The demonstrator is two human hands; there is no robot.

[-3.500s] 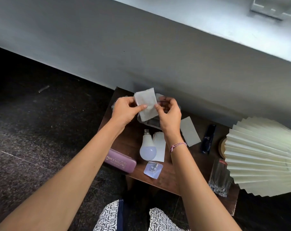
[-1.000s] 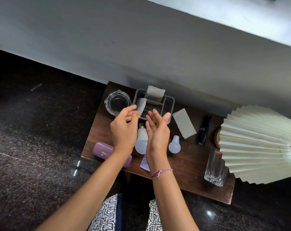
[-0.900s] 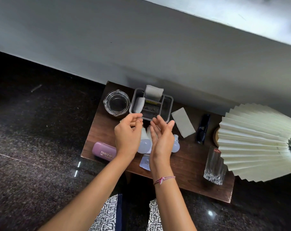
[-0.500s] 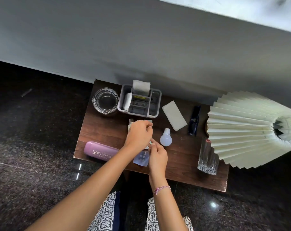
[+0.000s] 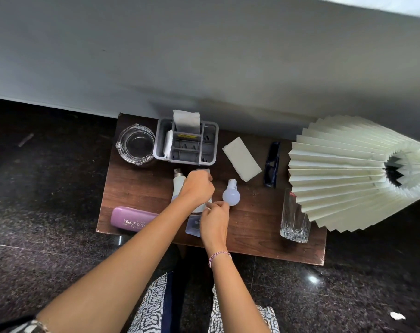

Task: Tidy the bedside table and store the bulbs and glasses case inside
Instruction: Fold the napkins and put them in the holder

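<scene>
Head view: the large bulb lies on the bench with its cap pointing far. Its globe is hidden under the left hand, whose curled fingers hold the far end of a white sheet. The right hand pinches that sheet's near edge. Just right, the small bulb lies the same way, nearer the right hand. The glasses case lies crosswise at near left. Farther back, the grey organiser holds folded tissues in its far and left compartments.

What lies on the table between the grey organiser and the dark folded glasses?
A folded white napkin lies flat there, and nothing else; the head view shows it.
</scene>
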